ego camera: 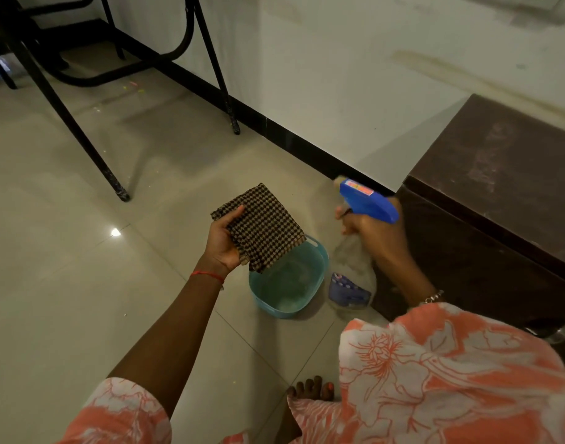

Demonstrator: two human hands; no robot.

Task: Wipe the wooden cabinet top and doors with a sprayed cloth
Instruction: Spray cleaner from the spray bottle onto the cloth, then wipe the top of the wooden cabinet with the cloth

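My left hand (221, 243) holds a folded brown checked cloth (263, 230) flat on its palm, thumb on top, above the floor. To its right my right hand (375, 233) grips a clear spray bottle (354, 277) with a blue trigger head (369, 201); the nozzle points left toward the cloth. The dark wooden cabinet (499, 174) stands at the right against the wall, its top dusty with pale smears. Its front face is in shadow behind my right arm.
A light blue plastic tub (265, 302) sits on the tiled floor under the cloth. Black metal table legs (92, 149) stand at the upper left. A dark skirting runs along the white wall (338, 91). My bare toes (313, 387) show at the bottom.
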